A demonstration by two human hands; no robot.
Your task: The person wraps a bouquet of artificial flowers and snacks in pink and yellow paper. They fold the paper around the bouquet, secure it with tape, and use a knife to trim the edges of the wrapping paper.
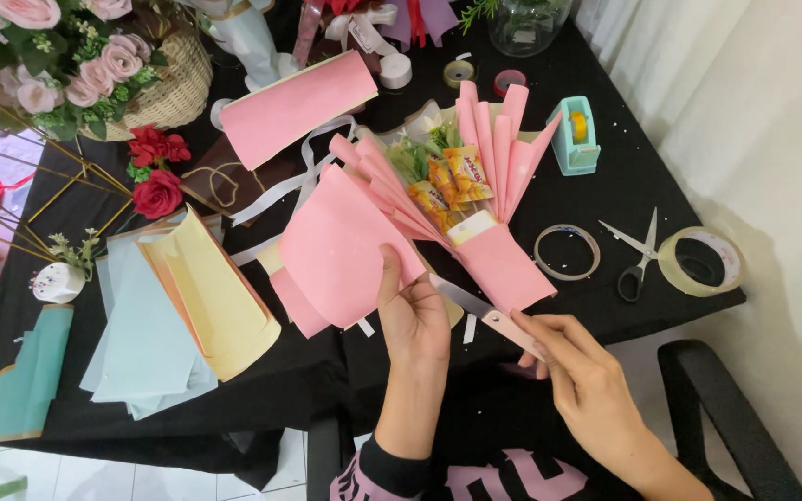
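Head view: left hand (410, 311) pinches the lower edge of a pink paper sheet (341, 250), thumb on top, fingers behind it. Sheet is held up just left of centre, at about 10 o'clock from the hand. Right hand (579, 366) is closed around the pale handle of a cutter knife (485, 313); the blade points to 10 o'clock, tip close to the left hand and the sheet's bottom edge. Can't tell if the blade touches the paper.

Pink-wrapped snack bouquet (475, 199) lies on the black bench (605, 186) at 12 o'clock from the hands, its fan of pink folds open toward the top, yellow-orange packets in the middle. Its base sits just beside the knife blade.

At 9 o'clock: stack of yellow and pale blue paper (192, 306). At 11 o'clock: rolled pink sheet (299, 107), red roses (155, 172). At 3 o'clock: clear tape ring (567, 251), scissors (638, 255), wide tape roll (701, 261). At 1 o'clock: teal tape dispenser (575, 136).
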